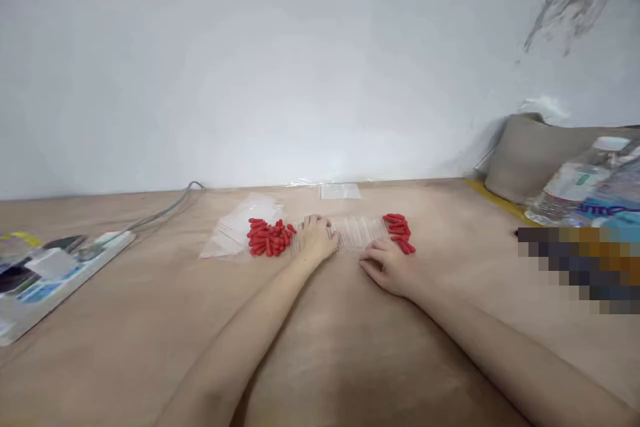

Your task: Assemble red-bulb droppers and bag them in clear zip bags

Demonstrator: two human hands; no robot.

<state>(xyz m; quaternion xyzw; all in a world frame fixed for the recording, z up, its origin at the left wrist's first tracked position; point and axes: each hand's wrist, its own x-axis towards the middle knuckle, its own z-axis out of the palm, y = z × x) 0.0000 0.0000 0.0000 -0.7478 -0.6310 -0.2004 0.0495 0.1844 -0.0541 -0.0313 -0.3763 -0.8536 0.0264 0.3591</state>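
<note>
Both of my arms reach across a tan table (325, 347). My left hand (316, 239) rests with curled fingers on the left end of a row of clear small tubes (357, 232), beside a pile of red capsule-shaped pieces (270, 237). My right hand (387, 265) lies palm down just in front of the clear row, its fingers close to a smaller group of red pieces (399, 231). I cannot tell whether either hand pinches a piece. Clear plastic bags (235, 230) lie left of the red pile.
Another clear bag (340, 191) lies near the wall. A flat board with cards and a grey cable (55, 273) sits at the left. At the right are a beige pouch (535, 153), plastic bottles (580, 183) and a blurred patch.
</note>
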